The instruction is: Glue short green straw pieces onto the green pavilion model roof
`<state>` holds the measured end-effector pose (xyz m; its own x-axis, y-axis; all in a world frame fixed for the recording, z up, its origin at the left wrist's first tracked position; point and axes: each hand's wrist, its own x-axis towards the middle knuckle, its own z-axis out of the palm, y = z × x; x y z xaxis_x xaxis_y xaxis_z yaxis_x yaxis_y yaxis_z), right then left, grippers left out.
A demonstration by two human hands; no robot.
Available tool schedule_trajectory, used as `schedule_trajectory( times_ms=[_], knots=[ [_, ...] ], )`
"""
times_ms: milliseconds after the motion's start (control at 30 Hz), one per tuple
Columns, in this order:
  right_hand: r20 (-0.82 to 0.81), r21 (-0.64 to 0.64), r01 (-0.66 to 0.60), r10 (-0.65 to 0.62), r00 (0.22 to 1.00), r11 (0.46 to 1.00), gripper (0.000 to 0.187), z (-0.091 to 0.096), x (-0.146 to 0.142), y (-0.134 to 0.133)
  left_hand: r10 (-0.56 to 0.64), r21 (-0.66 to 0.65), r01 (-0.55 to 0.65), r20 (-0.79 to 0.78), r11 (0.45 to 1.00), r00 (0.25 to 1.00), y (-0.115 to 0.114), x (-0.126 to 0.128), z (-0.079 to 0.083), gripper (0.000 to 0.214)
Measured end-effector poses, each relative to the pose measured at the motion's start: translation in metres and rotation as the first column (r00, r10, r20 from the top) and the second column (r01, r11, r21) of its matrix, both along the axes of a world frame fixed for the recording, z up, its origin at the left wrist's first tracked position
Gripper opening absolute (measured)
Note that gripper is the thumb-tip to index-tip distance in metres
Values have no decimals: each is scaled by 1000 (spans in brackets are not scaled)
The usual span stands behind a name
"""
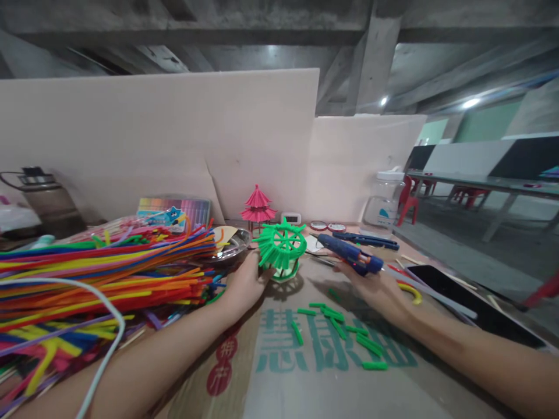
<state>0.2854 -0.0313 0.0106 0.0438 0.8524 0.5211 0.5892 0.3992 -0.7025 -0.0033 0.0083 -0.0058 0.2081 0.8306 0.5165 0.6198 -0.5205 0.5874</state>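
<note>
My left hand (247,283) grips a green pipe-cleaner roof model (280,245) and holds it tilted just above the cardboard sheet (305,378). Its fingers are wrapped round the model's left side. My right hand (371,285) is closed on a blue glue gun (349,254), whose nozzle points left toward the green model, a short gap away. Several short green pipe-cleaner pieces (338,329) lie scattered on the cardboard between my forearms.
A big heap of coloured pipe cleaners (100,273) fills the left. A white cable (102,343) crosses it. A pink pagoda model (258,208), a metal bowl (233,244), a second blue tool (371,240), a clear plastic jar (384,203) and a dark phone (471,302) stand around. White boards (174,134) wall the back.
</note>
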Motion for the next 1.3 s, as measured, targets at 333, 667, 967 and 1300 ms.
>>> schedule_trajectory(
  times_ms=[333,667,967,1300],
  knots=[
    [-24,96,-212,215,976,973,21,1,-12,-26,-74,97,76,-27,992,997,6,-3,3,35],
    [-17,-34,-237,237,971,971,25,1,-13,-28,-62,109,68,-64,992,996,3,-1,3,25],
    [-70,-65,-209,204,976,976,27,1,-17,-27,-43,105,51,-85,993,995,0,0,6,31],
    [-104,-73,-190,182,978,979,32,9,-23,-31,-52,118,61,-74,991,996,-1,1,6,26]
  ],
)
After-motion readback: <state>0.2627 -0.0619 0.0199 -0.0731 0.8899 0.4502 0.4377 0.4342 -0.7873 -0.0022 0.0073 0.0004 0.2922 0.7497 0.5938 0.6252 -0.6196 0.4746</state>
